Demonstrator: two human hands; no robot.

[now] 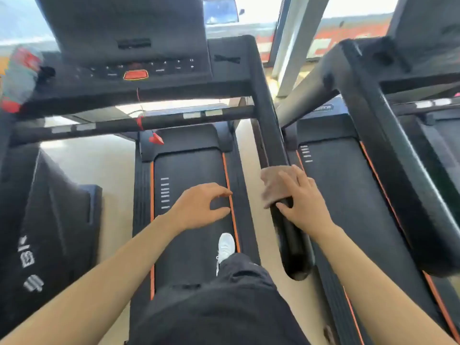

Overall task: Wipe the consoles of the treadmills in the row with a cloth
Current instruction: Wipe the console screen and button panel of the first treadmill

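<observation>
I stand on the belt [191, 170] of a black treadmill. Its console [159, 67], with an orange button [135, 75], is ahead of me at the top. A brownish cloth [275, 185] lies over the right handrail [291, 242]. My right hand [302, 201] presses on the cloth with its fingers spread over it and the thumb beside the rail. My left hand [199, 206] hovers over the belt with loosely curled fingers and holds nothing. Both hands are well short of the console.
A bottle with a red label [21, 73] stands in the console's left holder. A red safety clip [156, 139] hangs on a cord under the crossbar [112, 124]. A second treadmill's console [423, 36] and rail stand at the right, another machine [49, 207] at the left.
</observation>
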